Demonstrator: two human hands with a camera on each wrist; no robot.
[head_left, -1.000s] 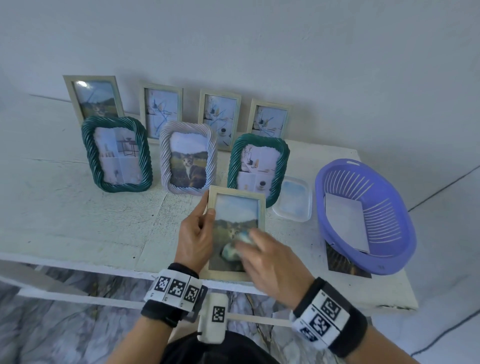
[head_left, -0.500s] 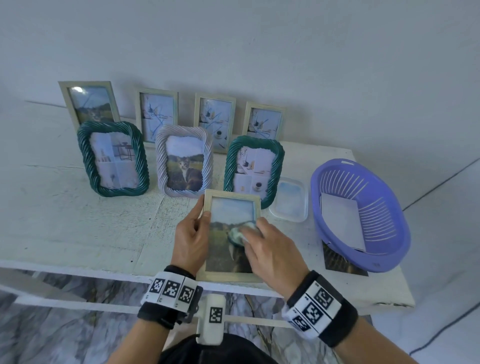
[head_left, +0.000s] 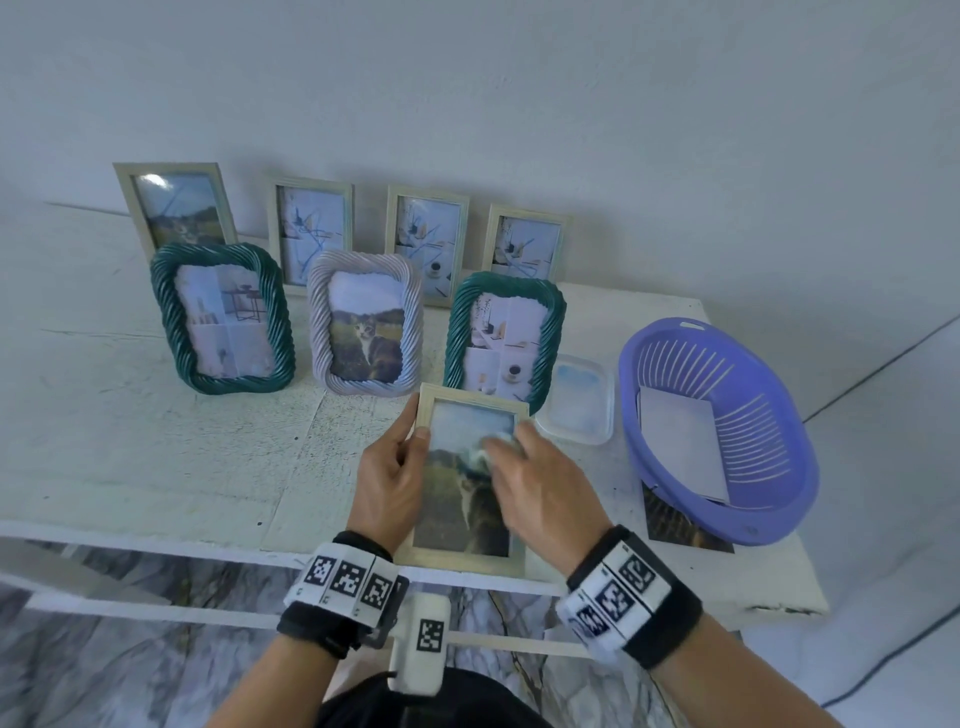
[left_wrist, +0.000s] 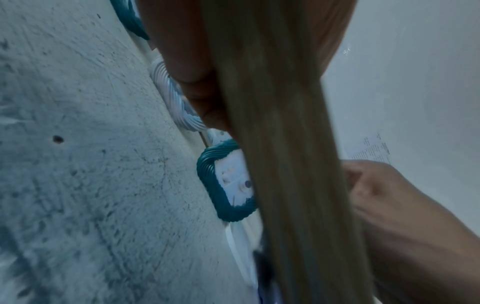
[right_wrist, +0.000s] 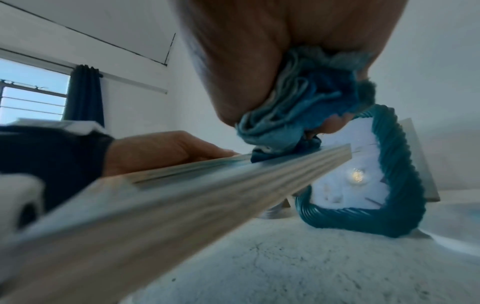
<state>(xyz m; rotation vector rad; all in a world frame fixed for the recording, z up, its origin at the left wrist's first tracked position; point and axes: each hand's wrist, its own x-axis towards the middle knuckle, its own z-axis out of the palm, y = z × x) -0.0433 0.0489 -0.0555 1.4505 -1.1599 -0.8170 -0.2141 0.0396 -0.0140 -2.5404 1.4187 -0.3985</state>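
A pale wooden picture frame (head_left: 470, 558) with a cat photo is held tilted over the table's front edge. My left hand (head_left: 392, 475) grips its left side, thumb on the front. In the left wrist view the frame (left_wrist: 285, 164) runs edge-on past the fingers (left_wrist: 197, 96). My right hand (head_left: 530, 483) grips a bunched blue cloth (head_left: 485, 452) and presses it on the upper part of the glass. The right wrist view shows the cloth (right_wrist: 285, 119) crumpled under the fingers, touching the frame (right_wrist: 182, 195).
On the white table (head_left: 130, 457) stand two green rope frames (head_left: 223, 317) (head_left: 501, 338), a white rope frame (head_left: 366, 332) and several plain frames (head_left: 311, 228) by the wall. A clear lid (head_left: 576, 400) and a purple basket (head_left: 727, 436) with paper lie at the right.
My right hand has slid the cloth up the glass, from the photo's middle toward its top. The left hand keeps its grip on the frame's side.
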